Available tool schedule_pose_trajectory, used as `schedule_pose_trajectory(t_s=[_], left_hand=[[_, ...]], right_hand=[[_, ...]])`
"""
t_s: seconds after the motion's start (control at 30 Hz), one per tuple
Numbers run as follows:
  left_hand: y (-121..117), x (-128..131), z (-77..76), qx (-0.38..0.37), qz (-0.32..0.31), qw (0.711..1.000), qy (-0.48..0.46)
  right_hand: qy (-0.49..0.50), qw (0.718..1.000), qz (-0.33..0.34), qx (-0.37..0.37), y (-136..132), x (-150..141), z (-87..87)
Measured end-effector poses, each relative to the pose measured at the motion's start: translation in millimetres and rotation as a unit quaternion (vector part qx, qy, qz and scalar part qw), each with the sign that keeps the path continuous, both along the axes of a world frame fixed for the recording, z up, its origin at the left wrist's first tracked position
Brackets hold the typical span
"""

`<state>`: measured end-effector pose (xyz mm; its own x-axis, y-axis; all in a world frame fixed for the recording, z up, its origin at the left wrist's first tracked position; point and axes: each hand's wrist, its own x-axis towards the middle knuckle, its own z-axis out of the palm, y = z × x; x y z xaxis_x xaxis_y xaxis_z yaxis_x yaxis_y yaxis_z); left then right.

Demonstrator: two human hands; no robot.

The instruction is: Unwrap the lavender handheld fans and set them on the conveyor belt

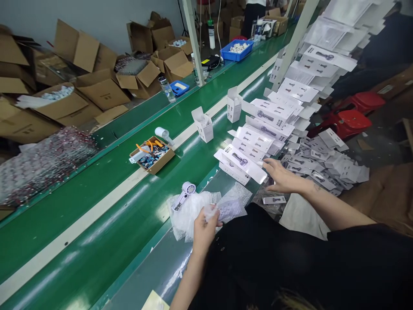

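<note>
My left hand [206, 226] is closed on a bubble-wrap bag [230, 206] near the front edge of the bench. Something pale purple shows through the bag, its shape blurred by the wrap. Farther to the right, my right hand [280, 175] reaches to the end of a flat white printed box [240, 160] at the front of a long stack. Its thumb and fingers are apart at the box's edge; whether they grip it I cannot tell. A lavender handheld fan [184, 194] lies on more bubble-wrap bags [193, 211] left of my left hand.
On the green conveyor [106, 219] stand two open white boxes [204, 125] and a small carton [161, 161] of small parts with orange-handled tools. Flat boxes [284, 103] overlap along the right side. Red stools [350, 125] and fallen boxes [342, 168] lie beyond.
</note>
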<state>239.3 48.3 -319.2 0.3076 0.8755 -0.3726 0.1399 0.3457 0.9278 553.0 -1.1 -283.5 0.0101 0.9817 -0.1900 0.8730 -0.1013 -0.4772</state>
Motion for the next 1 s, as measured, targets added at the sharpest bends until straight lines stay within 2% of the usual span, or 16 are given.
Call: schedule_pose_trajectory(t_s=[0.07, 0.13, 0.2, 0.27, 0.33, 0.4, 0.47, 0.53, 0.6, 0.7, 0.83, 0.93, 1.0], left_hand=[[8.4, -5.7, 2.1, -0.07, 0.08, 0.993, -0.06], [17.4, -9.3, 4.7, -0.091, 0.129, 0.982, -0.106], [25.6, -12.6, 5.7, -0.092, 0.162, 0.974, -0.127], [33.0, -17.4, 5.0, -0.083, 0.195, 0.968, -0.134], [40.7, -23.8, 4.1, -0.07, 0.228, 0.961, -0.138], [49.2, -30.3, 4.4, -0.052, 0.262, 0.953, -0.144], [58.7, -35.2, 6.6, -0.029, 0.289, 0.945, -0.15], [69.0, -38.1, 10.4, 0.001, 0.311, 0.938, -0.154], [80.7, -38.6, 14.9, 0.031, 0.328, 0.931, -0.159], [103.8, -33.4, 21.1, 0.057, 0.345, 0.921, -0.172], [150.3, -13.4, 23.3, 0.072, 0.382, 0.903, -0.184], [187.8, 5.2, 20.0, 0.101, 0.404, 0.895, -0.16], [205.6, 15.2, 20.3, 0.126, 0.396, 0.903, -0.11]], right_hand=[[-0.131, 0.991, 0.023, 0.01, 2.6, 33.5, -27.1], [-0.135, 0.987, 0.071, 0.046, 9.5, 48.6, -55.8], [-0.082, 0.986, 0.085, 0.117, 22.0, 49.4, -72.4], [-0.032, 0.978, 0.053, 0.198, 42.3, 42.3, -69.0], [0.003, 0.966, 0.015, 0.258, 72.6, 30.9, -48.4], [0.028, 0.96, 0.007, 0.278, 114.4, 16.1, -21.1], [0.036, 0.963, 0.032, 0.266, 165.6, -2.8, 1.3], [0.036, 0.965, 0.073, 0.248, 220.6, -25.7, 11.9], [0.028, 0.966, 0.131, 0.219, 272.1, -51.3, 10.5], [0.016, 0.962, 0.212, 0.17, 331.4, -88.7, -5.2], [0.096, 0.949, 0.281, 0.104, 374.0, -120.2, -31.0], [0.155, 0.946, 0.276, 0.065, 387.5, -122.8, -47.5], [0.188, 0.946, 0.263, 0.029, 390.6, -116.6, -56.7]])
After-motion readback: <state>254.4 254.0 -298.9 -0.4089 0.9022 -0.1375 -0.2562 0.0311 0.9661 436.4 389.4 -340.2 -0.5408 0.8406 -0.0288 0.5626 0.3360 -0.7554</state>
